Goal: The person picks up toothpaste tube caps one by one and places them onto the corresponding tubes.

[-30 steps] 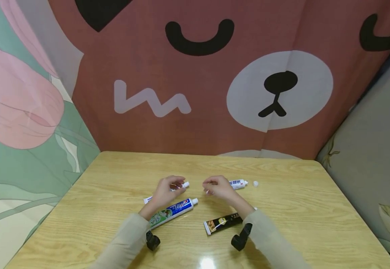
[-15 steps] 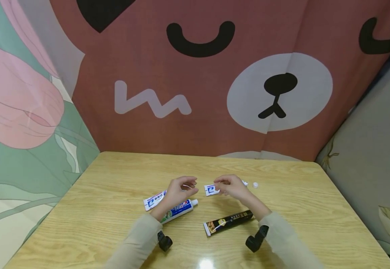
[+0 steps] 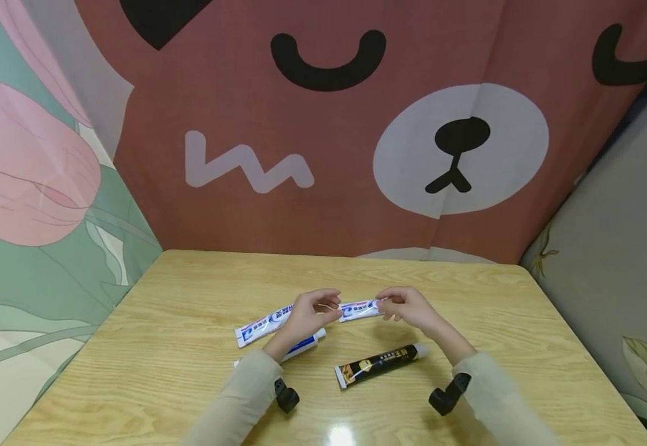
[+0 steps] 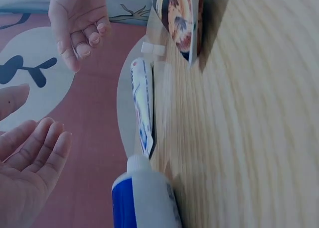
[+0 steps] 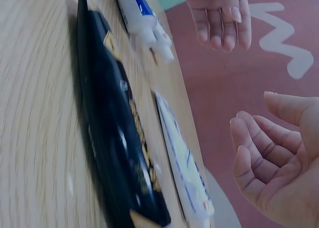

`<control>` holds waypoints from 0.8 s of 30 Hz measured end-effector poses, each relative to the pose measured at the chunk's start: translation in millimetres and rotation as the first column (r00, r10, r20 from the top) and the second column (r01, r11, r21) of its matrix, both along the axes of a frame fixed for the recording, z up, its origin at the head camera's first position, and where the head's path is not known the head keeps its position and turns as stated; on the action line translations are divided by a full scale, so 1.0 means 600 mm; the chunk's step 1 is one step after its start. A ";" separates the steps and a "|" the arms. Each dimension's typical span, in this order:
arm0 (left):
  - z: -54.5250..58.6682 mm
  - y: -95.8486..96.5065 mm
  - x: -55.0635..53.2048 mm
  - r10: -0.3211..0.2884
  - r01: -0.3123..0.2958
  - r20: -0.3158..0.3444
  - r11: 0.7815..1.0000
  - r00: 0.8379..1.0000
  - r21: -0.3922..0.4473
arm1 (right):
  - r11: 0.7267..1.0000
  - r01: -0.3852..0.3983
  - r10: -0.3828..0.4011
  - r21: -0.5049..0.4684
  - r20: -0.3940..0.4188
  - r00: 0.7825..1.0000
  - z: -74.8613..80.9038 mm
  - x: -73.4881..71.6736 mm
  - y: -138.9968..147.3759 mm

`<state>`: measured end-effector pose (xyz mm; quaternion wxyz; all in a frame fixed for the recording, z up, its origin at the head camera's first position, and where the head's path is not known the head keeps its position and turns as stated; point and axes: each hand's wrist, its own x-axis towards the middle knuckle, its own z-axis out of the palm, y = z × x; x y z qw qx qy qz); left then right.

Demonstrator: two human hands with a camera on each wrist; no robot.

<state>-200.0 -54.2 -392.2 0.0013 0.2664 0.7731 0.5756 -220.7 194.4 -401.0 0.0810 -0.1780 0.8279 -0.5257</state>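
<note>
My left hand [image 3: 311, 317] hovers over the table with loosely bent fingers, holding nothing in the left wrist view. My right hand [image 3: 413, 310] is likewise raised and relaxed, its palm bare in the right wrist view. Between and below the hands lies a small white toothpaste tube [image 3: 355, 310], apart from the fingers in both wrist views. Another white toothpaste tube [image 3: 262, 326] lies left of my left hand, its cap end hidden. Under the left wrist, a larger blue-and-white toothpaste tube [image 3: 304, 344] is partly covered. Nearer me lies a black toothpaste tube [image 3: 379, 366] with a pale cap.
The wooden table [image 3: 189, 291] backs onto a curtain [image 3: 234, 217] printed with a bear. A small white cap [image 4: 153, 49] stands past the small tube in the left wrist view. Black wrist cameras [image 3: 448, 395] sit on both sleeves.
Both hands have moved rightward across the table. The small right-hand tube shows more of its length now, and the loose cap has become hidden behind the right hand in the head view.
</note>
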 end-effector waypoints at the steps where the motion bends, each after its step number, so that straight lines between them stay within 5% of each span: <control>1: 0.000 0.002 -0.001 -0.002 0.002 0.006 1.000 1.000 0.001 | 1.000 0.002 -0.002 0.003 0.002 1.000 0.000 0.000 0.005; 16: 0.003 0.046 -0.020 -0.024 0.022 0.040 0.999 0.999 0.049 | 0.995 0.078 -0.079 0.054 0.009 0.997 -0.002 -0.011 0.072; 24: -0.060 0.074 -0.070 0.038 -0.038 0.030 0.999 0.999 0.010 | 0.990 0.123 -0.124 0.069 0.010 0.992 -0.020 -0.018 0.101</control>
